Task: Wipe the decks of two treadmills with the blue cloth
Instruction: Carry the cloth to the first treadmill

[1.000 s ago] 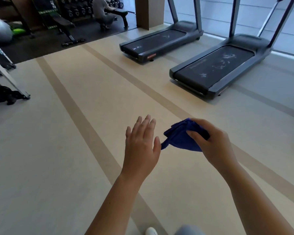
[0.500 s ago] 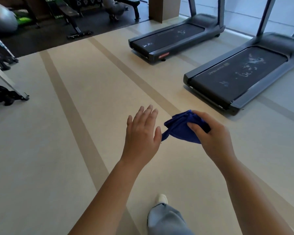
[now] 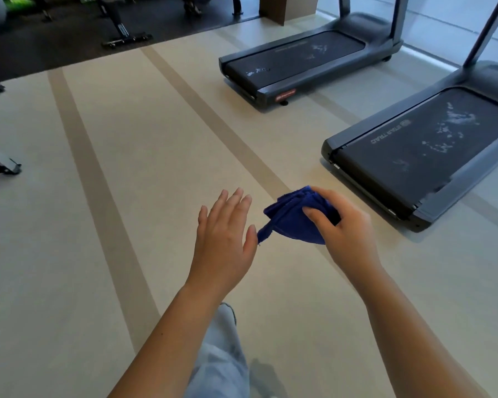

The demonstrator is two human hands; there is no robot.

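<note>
My right hand grips a folded blue cloth in the air above the floor. My left hand is held flat beside it, fingers straight, its thumb close to the cloth's hanging corner. The near treadmill lies to the right, its dark deck marked with white smudges. A second treadmill stands farther back, with white marks on its belt too.
The beige floor carries darker stripes running away from me. A weight bench and other gym gear stand on dark matting at the back left. Equipment feet reach in at the left edge. A pillar stands behind the far treadmill.
I have walked forward, so both treadmills appear nearer and larger. My leg has swung into view at the bottom. The hands keep the same pose with the cloth.
</note>
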